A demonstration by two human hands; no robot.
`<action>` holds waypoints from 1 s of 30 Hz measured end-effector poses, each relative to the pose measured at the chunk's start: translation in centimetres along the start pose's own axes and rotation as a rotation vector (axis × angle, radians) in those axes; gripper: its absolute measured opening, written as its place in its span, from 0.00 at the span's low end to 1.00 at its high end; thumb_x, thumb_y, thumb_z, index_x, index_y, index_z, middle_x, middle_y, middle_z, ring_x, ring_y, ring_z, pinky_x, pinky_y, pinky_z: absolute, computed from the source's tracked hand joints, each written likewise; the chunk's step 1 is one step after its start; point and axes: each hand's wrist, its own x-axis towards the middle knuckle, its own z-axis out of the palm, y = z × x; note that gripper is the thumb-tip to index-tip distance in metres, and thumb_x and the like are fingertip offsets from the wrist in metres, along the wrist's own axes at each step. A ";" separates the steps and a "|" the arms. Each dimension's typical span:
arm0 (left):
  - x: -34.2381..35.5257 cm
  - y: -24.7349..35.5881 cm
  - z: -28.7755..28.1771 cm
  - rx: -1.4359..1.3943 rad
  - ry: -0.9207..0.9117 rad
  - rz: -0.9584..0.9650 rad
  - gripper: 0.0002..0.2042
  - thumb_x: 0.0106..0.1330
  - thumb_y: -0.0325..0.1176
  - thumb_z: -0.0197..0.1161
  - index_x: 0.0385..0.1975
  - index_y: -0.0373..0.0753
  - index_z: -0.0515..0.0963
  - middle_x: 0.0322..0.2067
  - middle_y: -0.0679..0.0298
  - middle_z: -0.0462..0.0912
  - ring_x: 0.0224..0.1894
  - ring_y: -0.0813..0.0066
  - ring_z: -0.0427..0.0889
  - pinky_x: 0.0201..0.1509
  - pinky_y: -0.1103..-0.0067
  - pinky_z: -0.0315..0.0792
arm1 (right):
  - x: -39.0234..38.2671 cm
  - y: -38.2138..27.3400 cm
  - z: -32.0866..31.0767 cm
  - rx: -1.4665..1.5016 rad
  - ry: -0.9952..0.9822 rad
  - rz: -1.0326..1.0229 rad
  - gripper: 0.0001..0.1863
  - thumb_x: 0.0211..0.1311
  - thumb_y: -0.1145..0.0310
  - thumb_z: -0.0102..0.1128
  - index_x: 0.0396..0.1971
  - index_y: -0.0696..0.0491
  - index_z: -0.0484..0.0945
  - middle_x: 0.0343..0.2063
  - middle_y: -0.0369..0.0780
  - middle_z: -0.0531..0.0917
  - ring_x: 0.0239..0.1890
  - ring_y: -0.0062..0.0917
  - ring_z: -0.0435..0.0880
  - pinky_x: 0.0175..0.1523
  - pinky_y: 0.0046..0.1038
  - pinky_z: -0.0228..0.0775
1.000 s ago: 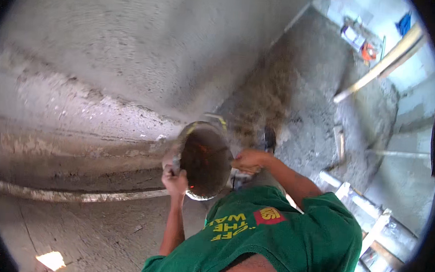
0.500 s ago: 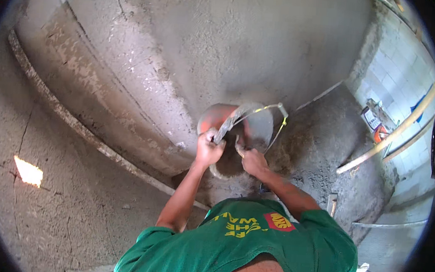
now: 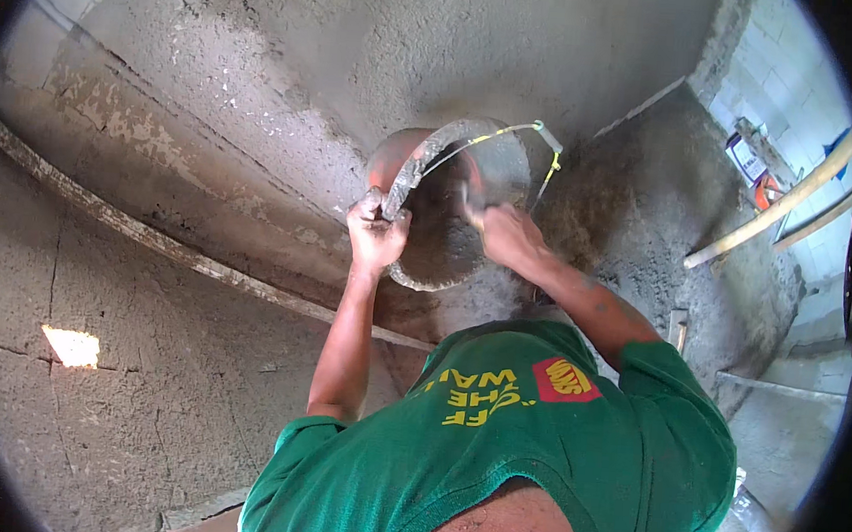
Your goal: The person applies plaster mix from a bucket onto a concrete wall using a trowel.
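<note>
A mortar-crusted orange bucket [image 3: 381,168] stands in front of me, its thick grey rim arching up from my left hand. My left hand [image 3: 377,232] is closed on that rim at the near left side. A thin wire handle with yellow wrapping and a grey grip [image 3: 548,137] loops over the bucket's far right. Over the bucket's mouth, my right hand [image 3: 511,234] is closed around a small hand tool [image 3: 472,210] with a light-coloured handle. Motion blurs its grey end, so its exact kind is unclear. Dark, wet-looking mortar [image 3: 442,238] shows inside the bucket.
A rough plastered wall [image 3: 430,42] rises beyond the bucket. A long mortar-stained strip [image 3: 154,240] curves across the left side. Wooden poles [image 3: 771,211] lean at the right, near a white and purple container [image 3: 745,159]. A short flat piece [image 3: 677,328] lies right of my arm.
The whole view has shifted, so the bucket and both hands sit higher in the picture. My right hand and its tool have moved within the bucket's mouth. My left hand keeps its hold.
</note>
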 end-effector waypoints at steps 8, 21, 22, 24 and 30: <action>0.2 -0.3 0.3 0.070 0.048 0.103 0.11 0.49 0.20 0.61 0.16 0.39 0.64 0.16 0.74 0.67 0.22 0.88 0.61 0.25 0.85 0.61 | 0.1 -0.2 0.5 0.114 -0.128 0.152 0.13 0.63 0.72 0.45 0.37 0.63 0.78 0.30 0.53 0.81 0.33 0.45 0.83 0.37 0.41 0.76; 1.2 2.2 -0.3 0.153 -0.049 0.223 0.13 0.46 0.24 0.64 0.14 0.39 0.63 0.14 0.67 0.67 0.16 0.80 0.62 0.21 0.81 0.60 | 1.7 1.2 -5.9 0.217 -0.412 0.140 0.12 0.62 0.69 0.47 0.39 0.61 0.74 0.31 0.49 0.80 0.25 0.32 0.81 0.28 0.33 0.76; 1.6 2.9 -0.3 0.139 -0.035 0.227 0.13 0.46 0.24 0.64 0.14 0.39 0.63 0.14 0.67 0.67 0.16 0.80 0.62 0.21 0.81 0.60 | 1.3 1.8 -6.4 0.288 -0.367 0.067 0.11 0.65 0.68 0.47 0.39 0.60 0.73 0.27 0.46 0.79 0.22 0.28 0.79 0.25 0.30 0.74; 2.1 4.2 -0.3 0.112 -0.152 0.250 0.12 0.45 0.23 0.63 0.14 0.39 0.64 0.14 0.67 0.68 0.16 0.81 0.63 0.21 0.81 0.60 | 0.3 2.5 -6.1 0.369 -0.341 -0.013 0.11 0.67 0.66 0.46 0.39 0.59 0.72 0.24 0.42 0.78 0.19 0.23 0.77 0.22 0.28 0.71; 2.7 4.0 -0.7 0.038 -0.168 0.187 0.10 0.42 0.18 0.62 0.17 0.38 0.67 0.15 0.72 0.69 0.18 0.86 0.64 0.22 0.84 0.60 | 0.1 2.0 -1.0 1.124 -0.673 -0.021 0.10 0.67 0.63 0.53 0.36 0.54 0.70 0.14 0.33 0.71 0.13 0.15 0.70 0.17 0.23 0.63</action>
